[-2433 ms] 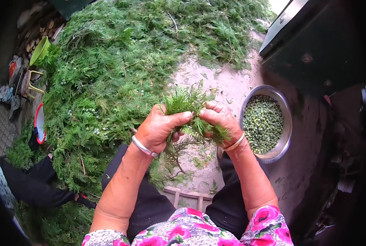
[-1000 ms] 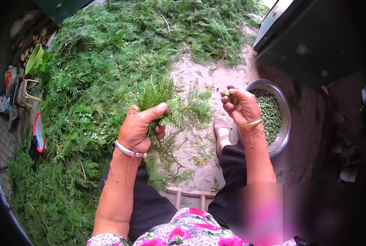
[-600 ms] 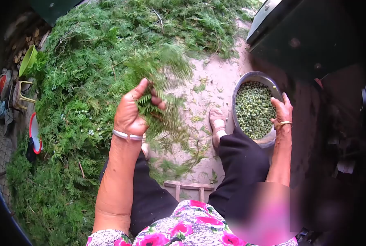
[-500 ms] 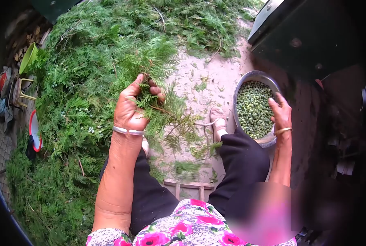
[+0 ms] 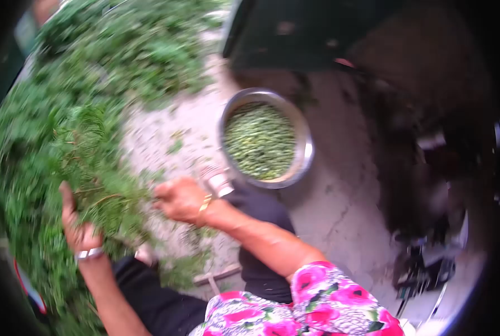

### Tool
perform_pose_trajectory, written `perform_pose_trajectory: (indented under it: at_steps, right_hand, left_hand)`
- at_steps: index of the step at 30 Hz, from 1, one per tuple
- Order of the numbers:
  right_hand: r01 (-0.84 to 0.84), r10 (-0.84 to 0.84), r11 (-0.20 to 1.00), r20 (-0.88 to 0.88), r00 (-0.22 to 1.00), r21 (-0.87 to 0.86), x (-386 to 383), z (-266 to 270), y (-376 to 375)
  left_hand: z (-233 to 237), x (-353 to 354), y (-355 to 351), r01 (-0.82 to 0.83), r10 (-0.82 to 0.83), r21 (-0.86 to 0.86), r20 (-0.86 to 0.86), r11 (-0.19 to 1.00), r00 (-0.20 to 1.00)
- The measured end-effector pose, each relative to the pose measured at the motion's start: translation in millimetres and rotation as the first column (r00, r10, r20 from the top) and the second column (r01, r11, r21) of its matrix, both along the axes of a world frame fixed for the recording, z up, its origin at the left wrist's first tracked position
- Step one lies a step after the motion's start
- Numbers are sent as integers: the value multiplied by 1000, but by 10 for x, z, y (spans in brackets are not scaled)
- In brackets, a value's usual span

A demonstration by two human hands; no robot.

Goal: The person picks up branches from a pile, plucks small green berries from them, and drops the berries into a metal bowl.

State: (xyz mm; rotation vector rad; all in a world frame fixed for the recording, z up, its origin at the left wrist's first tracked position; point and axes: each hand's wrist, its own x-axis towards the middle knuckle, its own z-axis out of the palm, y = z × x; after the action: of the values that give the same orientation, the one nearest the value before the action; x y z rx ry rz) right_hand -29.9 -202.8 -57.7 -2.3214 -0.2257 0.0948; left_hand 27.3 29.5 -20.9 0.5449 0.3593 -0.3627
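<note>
A leafy evergreen branch (image 5: 107, 193) with flat, feathery sprays is in my left hand (image 5: 80, 232), whose thumb points up while its other fingers are mostly hidden behind the greenery. Close to the right tips of that branch, my right hand (image 5: 181, 200) has its fingers drawn together; blur hides whether anything is between them. A round metal basin (image 5: 307, 151) stands on the ground beyond my right forearm. Inside it lie many small round green cones (image 5: 260, 141), filling much of it.
A large heap of cut evergreen branches (image 5: 132, 47) covers the ground on the left and far side. A dark green panel-like object (image 5: 311, 39) is at the top. My shoe (image 5: 217, 180) is left of the basin. Part of a wooden frame (image 5: 222, 274) shows between my legs.
My view has swung right, so the basin and heap appear further left. My right hand has left the basin and come over beside the branch, its fingers now closed. My left hand keeps the branch.
</note>
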Motion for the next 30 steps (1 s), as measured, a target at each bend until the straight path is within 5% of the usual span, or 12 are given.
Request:
perform_pose_trajectory:
  at_steps: [2,3,7,11,13,15,17,21,25,27,28,30]
  right_hand:
    - [139,-140,985,4,990,99,101,-57,-7]
    - [232,-227,961,-52,973,153,142,21,-9]
    - [473,-462,821,-116,879,320,287,-46,4]
    - [680,-576,641,-362,733,357,316,144,-107]
    - [713,-607,580,-374,701,394,377,130,-163]
    - [709,-685,507,-270,677,491,407,59,-123]
    - [692,-654,467,-311,689,551,436,53,-114]
    - [613,-590,496,-279,757,615,458,59,-110]
    - [590,-583,504,-256,771,630,432,148,-197]
    - [623,-603,518,-266,752,586,428,169,-247]
    - [643,-630,498,-267,729,582,442,153,-248]
    - [676,-682,445,-267,681,588,458,133,-315]
  left_hand:
    - [-68,-48,45,14,-14,-8,7,1000,1000]
    - [-106,-49,92,111,-93,293,-76,950,993]
    - [-131,-216,-182,128,-510,929,73,347,857]
    - [-324,-295,-415,-195,-394,951,278,238,876]
    - [-121,-396,-573,-669,-551,722,491,-177,675]
    - [-90,-455,-663,-727,-564,684,579,-58,589]
    - [-58,-512,-670,-171,-692,985,141,26,708]
    - [-270,-553,-849,295,-643,924,-75,243,763]
    - [-253,-564,-965,137,-657,967,38,213,753]
    - [-150,-516,-889,255,-729,903,87,346,679]
    - [-111,-476,-817,412,-730,838,-24,358,683]
    - [92,-490,-888,410,-770,870,-57,274,635]
